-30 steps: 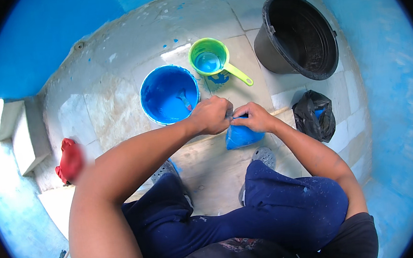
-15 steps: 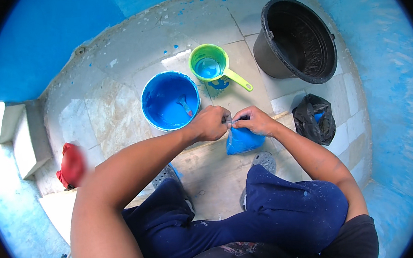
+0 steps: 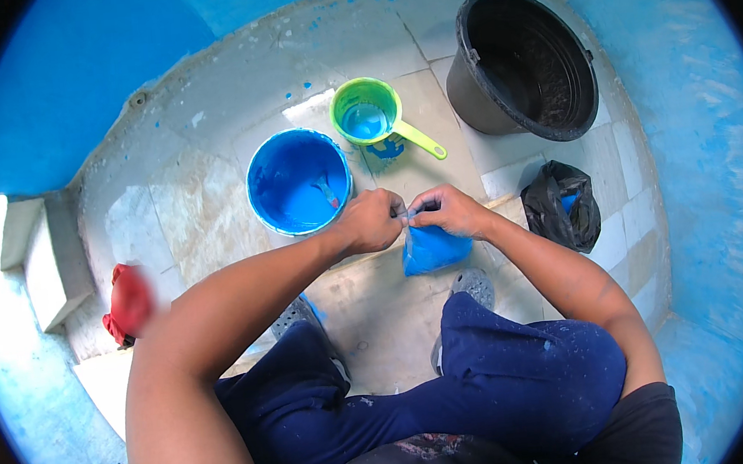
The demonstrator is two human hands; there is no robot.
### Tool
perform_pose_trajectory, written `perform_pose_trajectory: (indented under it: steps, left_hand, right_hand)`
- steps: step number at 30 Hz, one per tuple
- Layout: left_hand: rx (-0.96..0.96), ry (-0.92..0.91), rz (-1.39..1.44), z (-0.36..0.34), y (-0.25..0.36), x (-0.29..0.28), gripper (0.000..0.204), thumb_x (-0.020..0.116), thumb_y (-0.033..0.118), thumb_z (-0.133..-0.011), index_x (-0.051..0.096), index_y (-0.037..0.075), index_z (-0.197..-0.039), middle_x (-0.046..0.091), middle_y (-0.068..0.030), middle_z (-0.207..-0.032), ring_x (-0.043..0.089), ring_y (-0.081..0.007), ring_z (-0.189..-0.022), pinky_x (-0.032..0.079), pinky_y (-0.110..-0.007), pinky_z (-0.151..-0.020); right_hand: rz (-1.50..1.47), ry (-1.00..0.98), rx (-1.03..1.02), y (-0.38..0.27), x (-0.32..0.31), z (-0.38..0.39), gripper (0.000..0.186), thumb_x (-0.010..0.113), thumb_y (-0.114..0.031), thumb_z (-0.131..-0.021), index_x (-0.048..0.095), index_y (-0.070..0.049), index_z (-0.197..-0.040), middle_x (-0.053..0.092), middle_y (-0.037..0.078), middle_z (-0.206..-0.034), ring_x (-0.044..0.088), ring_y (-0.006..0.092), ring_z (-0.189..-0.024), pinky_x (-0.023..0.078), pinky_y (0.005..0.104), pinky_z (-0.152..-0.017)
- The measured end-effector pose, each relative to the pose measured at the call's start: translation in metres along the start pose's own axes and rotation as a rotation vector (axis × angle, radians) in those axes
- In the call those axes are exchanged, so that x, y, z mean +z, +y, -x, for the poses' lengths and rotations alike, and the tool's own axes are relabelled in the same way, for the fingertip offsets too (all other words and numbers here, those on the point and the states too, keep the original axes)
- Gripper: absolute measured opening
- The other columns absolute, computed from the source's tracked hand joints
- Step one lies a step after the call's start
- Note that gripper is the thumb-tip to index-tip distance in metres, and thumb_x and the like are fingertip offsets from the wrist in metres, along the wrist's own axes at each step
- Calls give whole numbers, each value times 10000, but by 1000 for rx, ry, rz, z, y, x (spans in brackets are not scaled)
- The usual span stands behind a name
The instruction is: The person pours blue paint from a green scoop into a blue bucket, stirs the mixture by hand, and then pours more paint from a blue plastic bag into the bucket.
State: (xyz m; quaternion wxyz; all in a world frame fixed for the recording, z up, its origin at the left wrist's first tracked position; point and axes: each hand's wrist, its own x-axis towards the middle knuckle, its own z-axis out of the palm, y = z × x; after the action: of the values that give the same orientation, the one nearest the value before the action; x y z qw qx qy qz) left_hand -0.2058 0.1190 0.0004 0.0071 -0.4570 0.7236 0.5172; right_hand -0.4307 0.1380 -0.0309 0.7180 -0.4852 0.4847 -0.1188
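Between my knees and the paint bucket hangs a clear plastic bag of blue paint [image 3: 432, 250], its top gathered and pinched by both hands. My left hand [image 3: 374, 219] is closed on one side of the bag's neck. My right hand [image 3: 452, 212] pinches the same neck from the other side, the fingertips of both almost touching. Just beyond my left hand stands a blue bucket [image 3: 268, 160] with blue paint inside and a paintbrush [image 3: 327, 192] resting in it. A green dipper [image 3: 421, 138] holding some blue liquid stands farther off, its handle pointing to the right.
A large black bucket [image 3: 467, 85] stands tilted-looking at the far right. Nearer lies an opened black plastic bag [image 3: 544, 210] with something blue inside. Red cloth [image 3: 129, 299] is at the left, by a white step [image 3: 63, 247]. Blue walls [image 3: 703, 119] enclose the tiled floor [image 3: 203, 193].
Both hands stay pinched on the bag's neck and have shifted only slightly. The whole view has moved a little; the buckets and dipper stand as before.
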Motion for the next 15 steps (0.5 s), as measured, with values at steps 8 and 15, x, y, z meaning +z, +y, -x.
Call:
perform_pose_trajectory:
  steps: [8,15]
  left_hand:
    - [-63,-29,79,0,7,-3,211,673,170,-870,769,2,-956,753,-237,-935,735,-384,-930,561,-465,-865]
    - [-29,49,2,-4,-2,-12,221,680,187,-916,751,-5,-1000,754,-215,-954,733,-357,-909,560,-453,-839]
  right_hand:
    - [214,16,-9,1,-6,0,229,700,-111,-857,763,29,-1028,742,70,-931,651,113,-831,536,282,-799]
    - [-129,26,62,12,-21,9,339,712,-64,-882,686,45,-1202,758,99,-1021,691,128,-912,557,279,-836]
